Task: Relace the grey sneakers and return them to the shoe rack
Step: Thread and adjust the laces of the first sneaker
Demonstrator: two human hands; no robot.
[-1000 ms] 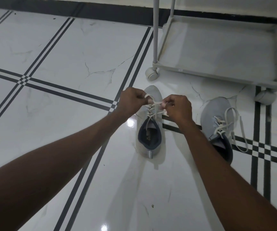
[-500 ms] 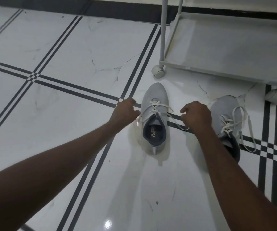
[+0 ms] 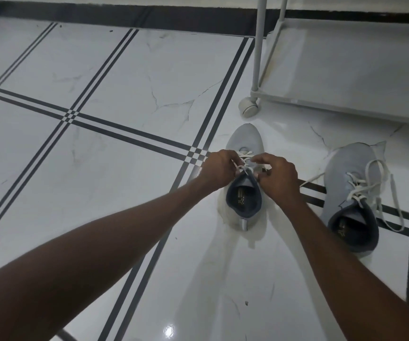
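Two grey sneakers stand on the white tiled floor, toes pointing away from me. Over the tongue of the left sneaker [image 3: 245, 141] both hands meet. My left hand [image 3: 217, 172] pinches one end of the white lace [image 3: 245, 153] at the upper eyelets. My right hand [image 3: 278, 177] grips the other end, which trails out to the right across the floor. The right sneaker [image 3: 346, 175] stands apart at the right, its white lace hanging loose in long loops over its side.
A white wheeled shoe rack [image 3: 346, 104] stands beyond the sneakers at the top right, its lowest shelf bare, with one caster [image 3: 248, 109] close to the left sneaker's toe. Dark stripes cross the glossy floor, and a dark skirting runs along the far wall.
Half a second ago my hands were pulled apart on either side of the left sneaker with the lace stretched; now they have come back together over its tongue.
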